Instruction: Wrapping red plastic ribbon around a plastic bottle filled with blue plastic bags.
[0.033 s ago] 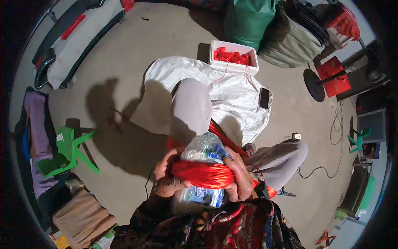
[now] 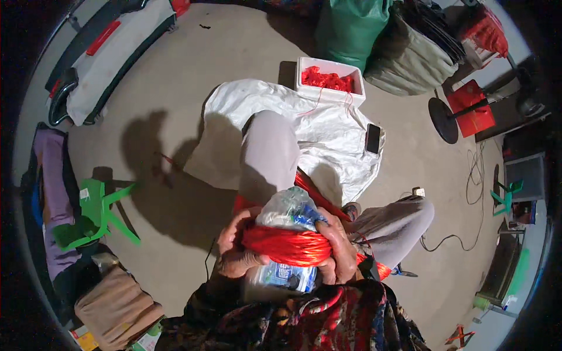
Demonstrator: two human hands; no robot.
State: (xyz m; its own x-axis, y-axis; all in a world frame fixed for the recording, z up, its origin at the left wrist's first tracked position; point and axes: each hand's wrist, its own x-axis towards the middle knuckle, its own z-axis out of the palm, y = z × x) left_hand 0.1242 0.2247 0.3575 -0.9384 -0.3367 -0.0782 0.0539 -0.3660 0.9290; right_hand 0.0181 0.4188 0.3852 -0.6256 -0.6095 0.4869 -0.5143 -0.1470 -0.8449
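A thick coil of shiny red cord [image 2: 287,246] is wound around a clear plastic piece [image 2: 283,212] with blue and white printing, held over my lap. I cannot tell whether the plastic is a bottle or a wrapped packet. My left hand [image 2: 235,248] grips the left end of the coil, thumb across its front. On the other side, my right hand [image 2: 341,245] closes on the coil's right end, its fingers partly hidden. More red strands run between my legs beneath. A white foam box [image 2: 331,97] beyond my knees holds tangled red cord [image 2: 328,81].
A white woven sheet [image 2: 342,146] lies on the floor ahead, with a phone [image 2: 373,139] on its right part. Green stool [image 2: 96,212] at left, brown bag [image 2: 117,307] at lower left. Green sack [image 2: 351,29] and a pale sack [image 2: 410,61] stand far ahead; a cable [image 2: 481,181] trails at right.
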